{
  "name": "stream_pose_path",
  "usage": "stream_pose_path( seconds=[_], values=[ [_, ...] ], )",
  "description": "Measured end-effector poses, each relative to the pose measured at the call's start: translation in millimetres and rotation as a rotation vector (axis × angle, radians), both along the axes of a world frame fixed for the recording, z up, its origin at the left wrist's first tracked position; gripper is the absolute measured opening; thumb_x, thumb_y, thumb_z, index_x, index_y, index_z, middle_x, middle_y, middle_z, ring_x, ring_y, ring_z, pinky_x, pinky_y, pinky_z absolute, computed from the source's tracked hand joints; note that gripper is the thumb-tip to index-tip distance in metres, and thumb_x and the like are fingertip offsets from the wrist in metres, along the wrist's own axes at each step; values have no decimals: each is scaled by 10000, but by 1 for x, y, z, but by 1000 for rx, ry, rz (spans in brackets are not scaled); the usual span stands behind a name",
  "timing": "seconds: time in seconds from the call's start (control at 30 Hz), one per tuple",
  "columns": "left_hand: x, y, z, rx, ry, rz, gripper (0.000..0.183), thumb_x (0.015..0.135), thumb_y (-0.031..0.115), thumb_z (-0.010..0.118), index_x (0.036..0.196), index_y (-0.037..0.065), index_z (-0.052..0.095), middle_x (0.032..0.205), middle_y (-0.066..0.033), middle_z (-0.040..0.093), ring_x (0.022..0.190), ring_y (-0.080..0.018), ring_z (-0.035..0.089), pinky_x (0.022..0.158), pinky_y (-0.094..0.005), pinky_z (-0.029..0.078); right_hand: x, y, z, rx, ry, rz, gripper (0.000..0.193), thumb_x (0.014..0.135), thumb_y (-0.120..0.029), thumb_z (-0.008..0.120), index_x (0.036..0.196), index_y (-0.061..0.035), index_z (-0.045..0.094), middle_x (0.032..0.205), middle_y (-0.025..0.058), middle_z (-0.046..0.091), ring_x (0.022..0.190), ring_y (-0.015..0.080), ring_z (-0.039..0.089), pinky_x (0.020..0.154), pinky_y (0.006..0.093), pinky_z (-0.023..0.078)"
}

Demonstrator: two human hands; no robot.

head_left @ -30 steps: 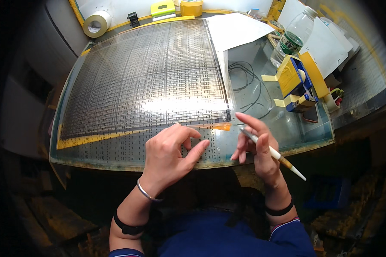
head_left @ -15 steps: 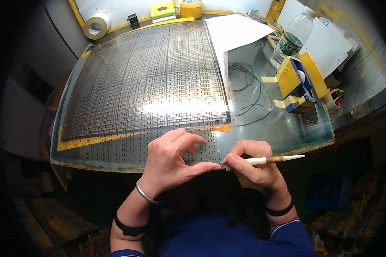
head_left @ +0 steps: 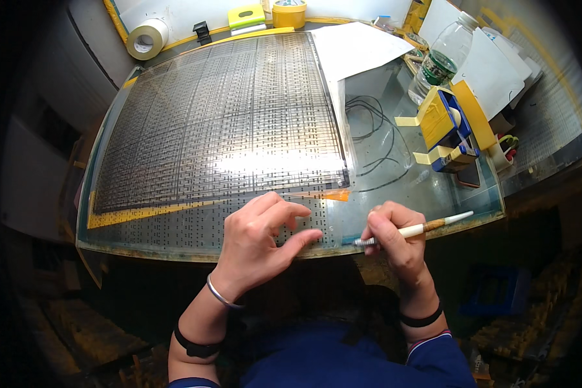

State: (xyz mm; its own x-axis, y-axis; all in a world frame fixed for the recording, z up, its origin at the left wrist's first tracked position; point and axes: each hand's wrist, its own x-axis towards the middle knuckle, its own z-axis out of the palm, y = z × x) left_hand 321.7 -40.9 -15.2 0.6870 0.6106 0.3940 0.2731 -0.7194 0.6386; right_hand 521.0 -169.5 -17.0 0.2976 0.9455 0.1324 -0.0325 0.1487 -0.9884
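My right hand (head_left: 398, 236) grips a slim pen-shaped craft knife (head_left: 435, 224), its pale handle pointing up to the right and its ridged metal end pointing left. That metal end is close to the table's front edge; the blade is too small to make out. My left hand (head_left: 265, 229) is curved, thumb and forefinger apart, with nothing seen between them. It is over the front strip of a clear film (head_left: 181, 226) printed with small dark marks. Behind the hand lies a large sheet (head_left: 220, 110) with a dense dark grid, glare on its near right part.
A blue-and-yellow tape dispenser (head_left: 447, 132) stands at the right, near a clear bottle (head_left: 443, 58). A thin dark cable (head_left: 389, 123) curls on the glass table (head_left: 427, 200). White paper (head_left: 359, 48) lies at the back; a tape roll (head_left: 147, 40) stands back left.
My right hand has moved right and slightly up with the knife, away from my left thumb. The left thumb has drawn back a little; the left hand otherwise stays in place.
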Motion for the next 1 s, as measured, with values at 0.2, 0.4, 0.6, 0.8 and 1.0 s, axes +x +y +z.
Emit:
stream_pose_path(
  seconds=[0.2, 0.4, 0.6, 0.8, 1.0],
  values=[
    [0, 2, -5, 59, -83, 5, 130, 856, -6, 733, 981, 29, 736, 906, -83, 670, 775, -179, 647, 640, -286, 513, -7, 10, -9, 100, 51, -70, 237, 1033, -203, 620, 1106, 19, 657, 938, 95, 719, 789, 101, 671, 707, 235, 560],
    [0, 0, -1, -17, -88, 63, 119, 977, 63, 631, 1017, 0, 724, 916, -102, 673, 792, -191, 650, 696, -295, 518, -8, 18, -12, 208, -310, -104, 293, 1053, -196, 564, 1256, 9, 618, 1152, 126, 713, 1098, 234, 671, 1052, 404, 476],
    [0, 2, -4, -37, -140, 69, 185, 1010, 141, 593, 995, 4, 717, 874, -128, 671, 760, -276, 660, 686, -368, 520, 0, 11, -4, 90, -539, 155, 265, 1054, -233, 557, 1158, -1, 633, 1115, 166, 719, 1069, 231, 692, 1159, 437, 364],
    [0, 2, -2, -44, -117, 61, 220, 1035, 131, 563, 996, -26, 712, 885, -111, 674, 782, -194, 640, 703, -303, 506, -5, 0, -6, -1, -34, -8, 325, 1087, -281, 500, 980, 6, 609, 797, 73, 666, 588, 98, 635, 636, 268, 521],
    [0, 2, -4, -19, -107, 69, 145, 994, 90, 614, 986, -16, 712, 882, -102, 674, 757, -188, 631, 692, -293, 503, -9, 4, -5, -1, -71, -83, 351, 1087, -305, 492, 950, 2, 595, 806, 136, 684, 579, 92, 614, 545, 217, 487]
  ],
)
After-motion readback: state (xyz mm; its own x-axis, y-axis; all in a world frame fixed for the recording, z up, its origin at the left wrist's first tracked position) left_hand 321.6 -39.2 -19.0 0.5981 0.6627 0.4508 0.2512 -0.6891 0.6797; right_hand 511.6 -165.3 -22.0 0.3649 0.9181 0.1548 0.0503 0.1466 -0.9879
